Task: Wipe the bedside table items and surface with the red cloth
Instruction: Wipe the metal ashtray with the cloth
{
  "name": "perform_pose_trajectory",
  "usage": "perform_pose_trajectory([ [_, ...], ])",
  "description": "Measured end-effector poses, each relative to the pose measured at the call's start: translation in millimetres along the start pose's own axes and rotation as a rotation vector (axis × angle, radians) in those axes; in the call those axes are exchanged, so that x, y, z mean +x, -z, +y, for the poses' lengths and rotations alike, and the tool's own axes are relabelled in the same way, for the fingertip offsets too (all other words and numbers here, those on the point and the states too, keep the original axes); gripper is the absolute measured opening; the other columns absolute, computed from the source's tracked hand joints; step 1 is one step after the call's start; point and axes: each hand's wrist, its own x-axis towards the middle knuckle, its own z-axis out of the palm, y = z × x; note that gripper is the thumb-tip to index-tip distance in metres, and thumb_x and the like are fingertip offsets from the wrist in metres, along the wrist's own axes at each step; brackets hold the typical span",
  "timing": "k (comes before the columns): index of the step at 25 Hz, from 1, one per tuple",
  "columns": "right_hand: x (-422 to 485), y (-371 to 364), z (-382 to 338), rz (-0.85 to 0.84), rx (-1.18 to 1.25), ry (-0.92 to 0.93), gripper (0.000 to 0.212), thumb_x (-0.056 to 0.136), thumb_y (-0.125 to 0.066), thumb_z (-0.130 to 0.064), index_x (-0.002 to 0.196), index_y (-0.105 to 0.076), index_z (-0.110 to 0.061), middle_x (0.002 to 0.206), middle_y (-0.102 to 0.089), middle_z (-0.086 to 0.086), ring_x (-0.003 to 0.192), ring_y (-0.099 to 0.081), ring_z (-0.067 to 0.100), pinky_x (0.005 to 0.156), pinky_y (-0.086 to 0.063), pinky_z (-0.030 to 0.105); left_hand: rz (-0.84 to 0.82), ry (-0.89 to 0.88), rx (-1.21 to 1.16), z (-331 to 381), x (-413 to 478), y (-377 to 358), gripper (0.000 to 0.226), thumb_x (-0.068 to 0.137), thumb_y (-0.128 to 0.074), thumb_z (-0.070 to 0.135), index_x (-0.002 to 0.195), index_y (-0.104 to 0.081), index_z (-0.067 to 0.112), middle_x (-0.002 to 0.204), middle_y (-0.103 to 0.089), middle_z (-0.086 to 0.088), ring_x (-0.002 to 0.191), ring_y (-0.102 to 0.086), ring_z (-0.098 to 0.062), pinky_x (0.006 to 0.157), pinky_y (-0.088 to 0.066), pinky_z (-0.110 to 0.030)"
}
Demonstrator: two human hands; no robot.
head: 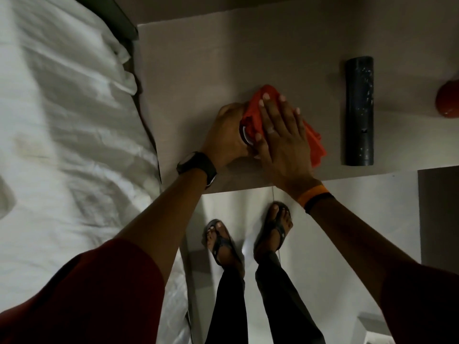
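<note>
On the beige bedside table point(198, 70), my left hand point(227, 135) grips a small round item with a metallic rim point(244, 135), mostly hidden by the hands and cloth. My right hand point(280, 130) lies flat over the red cloth point(314, 142) and presses it onto that item. The cloth bunches under my fingers and trails toward the table's front edge. A black cylinder-like object point(359, 112) lies to the right of the cloth, apart from it. A red rounded object point(448, 103) is cut off by the right edge of the view.
A bed with rumpled white sheets point(62, 120) runs along the table's left side. My feet in sandals point(248, 234) stand on the pale floor below the table's front edge. A dark headboard corner point(116, 18) is at the top left.
</note>
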Motion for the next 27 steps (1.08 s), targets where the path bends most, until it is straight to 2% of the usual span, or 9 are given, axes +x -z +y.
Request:
perform_pose_trajectory([
  [5, -46.8, 5.1, 13.5, -0.051, -0.008, 0.026, 0.061, 0.105, -0.022, -0.045, 0.159, -0.017, -0.017, 0.169, -0.017, 0.003, 0.158, -0.006, 0.025, 0.129, -0.009, 0.054, -0.046, 0.016, -0.004, 7.6, -3.7, -1.3, 0.1, 0.062, -0.092, 0.024, 0.147, -0.042, 0.012, 0.148, -0.045, -0.009, 0.142, -0.032, -0.027, 0.121, -0.03, -0.032],
  [9, 7.8, 6.4, 4.0, -0.045, -0.004, -0.009, 0.059, 0.105, -0.024, -0.045, 0.159, -0.015, -0.02, 0.168, -0.019, 0.002, 0.158, -0.008, 0.025, 0.129, -0.006, 0.054, -0.031, 0.061, -0.085, 2.4, -3.8, -5.9, 0.094, 0.062, -0.093, 0.02, 0.143, -0.046, 0.009, 0.145, -0.046, -0.012, 0.139, -0.031, -0.027, 0.112, -0.024, -0.014],
  [12, -34.9, 9.2, 24.1, -0.051, -0.01, 0.054, 0.058, 0.106, -0.023, -0.046, 0.159, -0.016, -0.023, 0.169, -0.016, 0.0, 0.159, -0.004, 0.023, 0.129, -0.008, 0.053, -0.038, 0.06, -0.054, 5.0, -6.2, -3.8, 0.099, 0.063, -0.093, 0.024, 0.147, -0.042, 0.014, 0.145, -0.045, -0.011, 0.14, -0.03, -0.027, 0.117, -0.022, -0.023],
  [16, -80.4, 6.5, 22.6, 0.001, 0.248, -0.131, 0.059, 0.105, -0.027, -0.042, 0.158, -0.019, -0.018, 0.169, -0.016, 0.0, 0.159, 0.001, 0.023, 0.129, -0.009, 0.054, 0.032, 0.057, -0.031, 2.8, -7.5, -11.7, 0.072, 0.077, -0.082, 0.018, 0.142, -0.051, 0.017, 0.14, -0.045, -0.014, 0.141, -0.03, -0.029, 0.126, -0.013, -0.029],
  [19, -62.8, 4.3, 15.1, 0.035, 0.386, -0.177, 0.057, 0.105, -0.036, -0.035, 0.158, -0.022, -0.019, 0.169, -0.017, -0.003, 0.159, 0.001, 0.021, 0.13, -0.008, 0.049, -0.08, 0.002, 0.022, 1.7, -2.6, -10.2, 0.094, 0.076, -0.083, 0.029, 0.154, -0.03, 0.018, 0.148, -0.043, -0.012, 0.142, -0.031, -0.03, 0.126, 0.001, -0.038],
  [21, -47.0, 9.2, 21.7, 0.018, 0.414, -0.058, 0.054, 0.103, -0.042, -0.024, 0.155, -0.03, -0.024, 0.166, -0.016, -0.015, 0.158, -0.008, 0.02, 0.128, -0.019, 0.029, -0.104, -0.094, 0.104, 2.3, 4.9, -1.1, 0.116, 0.066, -0.089, 0.039, 0.156, -0.02, 0.014, 0.159, -0.033, -0.012, 0.145, -0.031, -0.033, 0.122, -0.011, -0.036],
  [23, -32.7, 16.8, 31.9, -0.028, 0.419, 0.06, 0.055, 0.096, -0.045, -0.009, 0.147, -0.042, -0.028, 0.157, -0.016, -0.03, 0.155, -0.02, 0.017, 0.111, -0.026, 0.008, -0.117, -0.178, 0.231, 5.0, 11.9, 5.4, 0.129, 0.058, -0.09, 0.049, 0.157, -0.016, 0.015, 0.158, -0.034, -0.012, 0.139, -0.035, -0.036, 0.117, -0.028, -0.044],
  [25, -13.6, 23.7, 36.7, -0.049, 0.418, 0.101, 0.056, 0.092, -0.039, -0.009, 0.145, -0.045, -0.027, 0.158, -0.026, -0.022, 0.152, -0.024, 0.011, 0.107, -0.024, 0.005, -0.086, -0.156, 0.249, 10.0, 11.9, 1.8, 0.134, 0.056, -0.089, 0.055, 0.157, -0.011, 0.018, 0.152, -0.043, -0.009, 0.134, -0.039, -0.035, 0.112, -0.036, -0.051],
  [27, -9.2, 24.3, 34.2, -0.022, 0.437, 0.055, 0.056, 0.095, -0.033, -0.02, 0.151, -0.039, -0.022, 0.164, -0.029, -0.004, 0.153, -0.021, 0.014, 0.115, -0.022, 0.011, 0.024, -0.076, 0.214, 10.9, 8.3, -8.1, 0.132, 0.057, -0.088, 0.055, 0.157, -0.012, 0.017, 0.15, -0.047, -0.003, 0.134, -0.041, -0.031, 0.11, -0.036, -0.049],
])
